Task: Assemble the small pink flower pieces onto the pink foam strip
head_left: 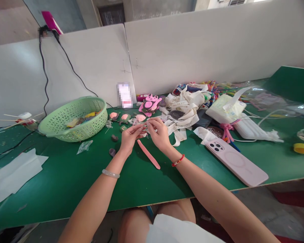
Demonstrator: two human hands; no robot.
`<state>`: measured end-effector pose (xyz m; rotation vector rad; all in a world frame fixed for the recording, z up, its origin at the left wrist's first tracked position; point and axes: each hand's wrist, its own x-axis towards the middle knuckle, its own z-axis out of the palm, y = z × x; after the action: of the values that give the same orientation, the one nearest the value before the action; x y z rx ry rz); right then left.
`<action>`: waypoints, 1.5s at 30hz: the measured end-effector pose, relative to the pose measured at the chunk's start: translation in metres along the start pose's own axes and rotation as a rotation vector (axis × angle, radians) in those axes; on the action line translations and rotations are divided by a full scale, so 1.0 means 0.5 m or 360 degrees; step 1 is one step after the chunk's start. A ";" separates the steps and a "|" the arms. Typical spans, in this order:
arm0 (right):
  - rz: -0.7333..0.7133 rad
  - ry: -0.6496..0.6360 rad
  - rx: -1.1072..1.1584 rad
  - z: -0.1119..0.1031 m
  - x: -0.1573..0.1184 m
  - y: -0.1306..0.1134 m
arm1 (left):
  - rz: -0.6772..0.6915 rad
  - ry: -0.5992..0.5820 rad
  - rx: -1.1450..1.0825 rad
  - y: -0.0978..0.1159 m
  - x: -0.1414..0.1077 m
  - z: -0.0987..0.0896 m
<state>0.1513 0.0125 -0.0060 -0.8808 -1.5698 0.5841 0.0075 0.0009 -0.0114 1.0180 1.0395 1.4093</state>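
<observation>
Left grip (130,138), right grip (159,134) both narrow, pinching small shiny piece (148,129) between them

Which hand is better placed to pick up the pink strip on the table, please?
Probably the left hand: the pink strip has its upper end just below those fingers, while the right hand sits further off.

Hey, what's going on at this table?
A person at a green workbench is pinching a small shiny piece between their left hand and right hand. A pink strip lies just below the hands. Small pink-and-green pieces sit beyond them, near a green plastic basket.
</observation>
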 end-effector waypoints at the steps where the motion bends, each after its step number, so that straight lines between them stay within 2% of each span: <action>1: 0.0002 0.0000 -0.0004 0.000 0.000 0.000 | 0.0012 0.0012 -0.0002 0.000 0.000 0.000; 8: 0.0018 -0.0011 0.0004 -0.002 0.000 -0.004 | 0.0090 0.0094 0.0107 0.000 0.002 0.001; 14: 0.0022 0.0005 -0.0015 -0.001 0.001 -0.002 | 0.0157 0.0029 0.0103 0.006 0.000 0.005; 25: 0.0016 -0.0001 -0.0022 -0.002 0.001 0.000 | 0.0152 -0.0033 0.0116 0.004 0.002 0.005; 33: 0.0003 -0.0001 -0.0037 -0.002 0.001 0.001 | 0.0159 0.0154 0.0163 0.007 0.005 0.004; 40: 0.0003 -0.0009 -0.0035 -0.003 0.001 0.000 | 0.0091 0.0042 0.0080 0.009 0.001 0.007; 45: -0.0002 -0.0008 -0.0035 -0.002 0.001 -0.002 | 0.0136 0.0082 0.0102 0.006 0.003 0.004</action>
<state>0.1522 0.0122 -0.0050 -0.8955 -1.5841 0.5693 0.0087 0.0026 -0.0077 1.0889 1.0959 1.4861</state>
